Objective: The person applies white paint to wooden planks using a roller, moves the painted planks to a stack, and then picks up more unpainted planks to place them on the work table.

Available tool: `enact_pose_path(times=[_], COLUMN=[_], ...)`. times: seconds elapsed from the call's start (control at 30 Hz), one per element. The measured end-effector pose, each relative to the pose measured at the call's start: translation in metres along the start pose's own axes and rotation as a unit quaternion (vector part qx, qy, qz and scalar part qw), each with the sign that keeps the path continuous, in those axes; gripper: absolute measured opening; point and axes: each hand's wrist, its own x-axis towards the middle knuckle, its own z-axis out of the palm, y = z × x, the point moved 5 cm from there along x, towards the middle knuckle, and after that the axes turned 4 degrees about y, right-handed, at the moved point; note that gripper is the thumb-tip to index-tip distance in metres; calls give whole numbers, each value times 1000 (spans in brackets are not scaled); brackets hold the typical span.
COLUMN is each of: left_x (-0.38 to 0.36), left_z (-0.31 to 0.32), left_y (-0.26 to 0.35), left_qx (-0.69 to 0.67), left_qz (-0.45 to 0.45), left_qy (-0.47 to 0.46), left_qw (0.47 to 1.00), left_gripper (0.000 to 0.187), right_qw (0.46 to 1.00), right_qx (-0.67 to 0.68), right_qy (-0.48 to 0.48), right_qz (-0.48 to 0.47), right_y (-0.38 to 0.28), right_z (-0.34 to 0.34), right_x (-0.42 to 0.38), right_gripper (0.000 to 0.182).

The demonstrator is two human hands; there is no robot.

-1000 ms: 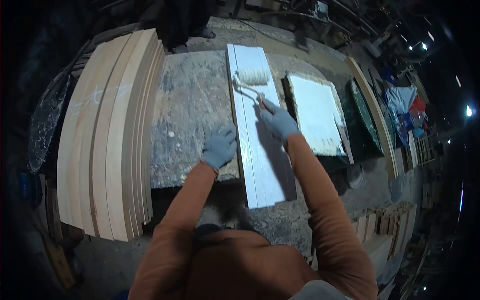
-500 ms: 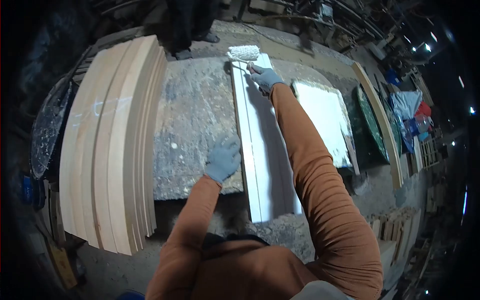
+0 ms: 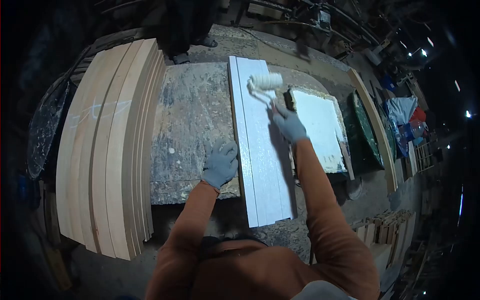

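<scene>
I see the right hand [image 3: 289, 125] closed around the paint roller [image 3: 266, 81], its head lying on the white board [image 3: 260, 150] just beyond the knuckles. The left hand [image 3: 220, 162] rests flat, fingers spread, against the board's left edge on the workbench [image 3: 192, 115].

No legible text, brand or number in view. Only markings: faint white chalk strokes on the top board of the stacked wooden boards [image 3: 97, 107], shape unclear, not readable as letters or digits. Nothing printed readable elsewhere; background clutter too dark and small.
</scene>
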Motion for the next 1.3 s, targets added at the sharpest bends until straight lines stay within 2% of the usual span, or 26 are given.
enact_pose_path(times=[0.03, 0.1, 0.17, 0.27, 0.37, 0.43, 0.47, 0.5, 0.63, 0.67, 0.7, 0.73, 0.77, 0.8, 0.87, 0.93, 0.97, 1.03, 1.17, 1.23, 1.3], left_x=[1, 4, 3, 2, 1, 0, 0, -2, -2, -1, -1, -1, -2, -2, -2, -2, -3, -2, -3, -3, -3], left_z=[0, -2, -1, 7, 11, 11, 13, 15, 12, 11, 12, 13, 13, 13, 15, 19, 19, 19, 23, 21, 19], left_y=[-1, -2, -2, -9, -8, -8, -10, -11, -7, -8, -7, -8, -9, -8, -9, -13, -12, -13, -15, -13, -13], left_qx=[0, 18, 7, -9, 44, 58, 64, 71, 46, 40, 34, 30, 26, 52, 44, 43, 41, 26, 48, 47, 46], left_qz=[3, 7, 7, -8, 3, -4, 0, 5, 3, 1, 9, 6, 2, 13, 10, 2, 5, 7, 22, 28, 29], left_qy=[4, -5, 1, -8, -6, -16, -11, -5, -18, -10, -10, -1, 8, 8, -1, -7, -6, -12, 8, 21, 32], left_qw=[1000, 1000, 1000, 1000, 999, 998, 998, 997, 999, 999, 999, 1000, 1000, 999, 999, 999, 999, 1000, 999, 998, 998], left_gripper=[33, 35, 36, 34, 35, 35, 36, 36, 35, 34, 34, 33, 33, 34, 35, 36, 36, 37, 38, 39, 39], right_qw=[1000, 998, 997, 999, 998, 994, 996, 991, 999, 997, 996, 1000, 998, 981, 994, 993, 992, 983, 986, 982, 984], right_qx=[12, 6, 34, -5, 26, 78, 75, 92, 28, -62, -26, 9, -3, 151, -33, -17, -17, -25, -18, 90, 65], right_qy=[10, 11, 25, 24, -28, -29, -5, -34, -9, 28, -12, 16, 7, -13, 14, 33, 37, 18, 25, 31, 21], right_qz=[-13, 67, 62, 23, 42, 70, 38, 88, 42, 31, 87, 22, 67, 123, 103, 115, 117, 179, 162, 160, 164], right_y=[-7, -19, -17, -2, -20, -20, -13, -20, 8, 20, 14, 27, 30, 20, 42, 49, 47, 50, 45, 29, 42], right_z=[6, 15, 30, 46, 26, 14, 11, 4, -6, -8, -14, -12, -15, -16, -24, -30, -34, -41, -63, -75, -83], right_x=[32, 89, 143, 194, 121, 60, 36, -5, -116, -143, -179, -207, -240, -277, -336, -388, -408, -444, -476, -479, -474], right_gripper=[43, 42, 42, 42, 40, 38, 38, 38, 43, 46, 47, 46, 45, 44, 46, 51, 51, 49, 50, 53, 56])
